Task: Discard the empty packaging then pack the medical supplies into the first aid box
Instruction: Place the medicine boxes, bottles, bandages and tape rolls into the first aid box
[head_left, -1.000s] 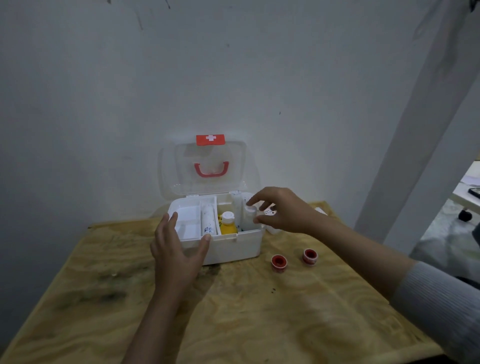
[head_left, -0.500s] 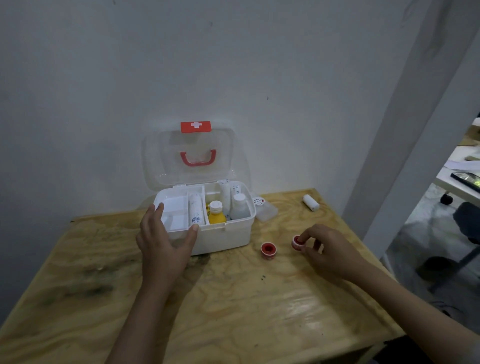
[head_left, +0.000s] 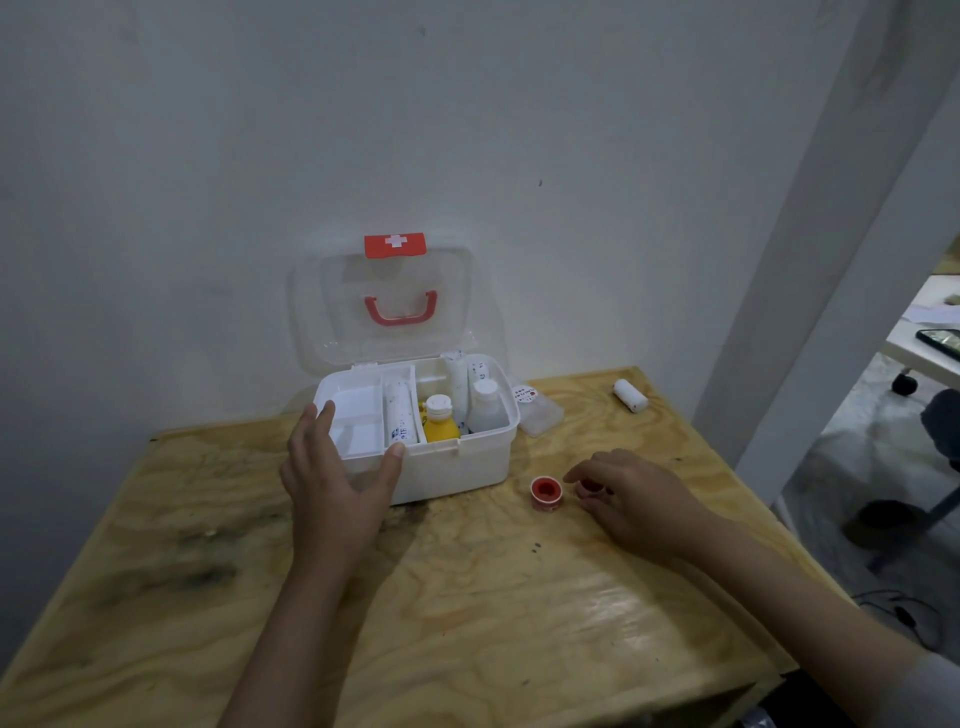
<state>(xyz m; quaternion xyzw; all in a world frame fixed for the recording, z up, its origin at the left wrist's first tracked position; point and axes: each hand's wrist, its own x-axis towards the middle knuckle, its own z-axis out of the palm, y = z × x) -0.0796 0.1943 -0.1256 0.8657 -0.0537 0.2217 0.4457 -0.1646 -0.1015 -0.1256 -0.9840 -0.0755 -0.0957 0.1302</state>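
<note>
A white first aid box (head_left: 457, 467) stands open on the wooden table (head_left: 467, 613), its clear lid (head_left: 384, 306) leaning back against the wall. Inside it are a yellow bottle (head_left: 440, 423), a white bottle (head_left: 485, 408) and white tubes (head_left: 399, 418). My left hand (head_left: 337, 478) rests spread against the box's front left corner. My right hand (head_left: 631, 501) has its fingers closed around a red tape roll (head_left: 589, 487) on the table. A second red tape roll (head_left: 544, 491) lies just left of it. A white bandage roll (head_left: 630, 395) lies at the far right.
A clear plastic packet (head_left: 537, 410) lies against the box's right side. The table's right edge drops to the floor, where a chair base (head_left: 893, 519) and another desk (head_left: 930, 332) stand. The wall is right behind the box.
My right hand left the box's right side, came down to the table and closed on the right-hand red tape roll. My left hand stayed on the box.
</note>
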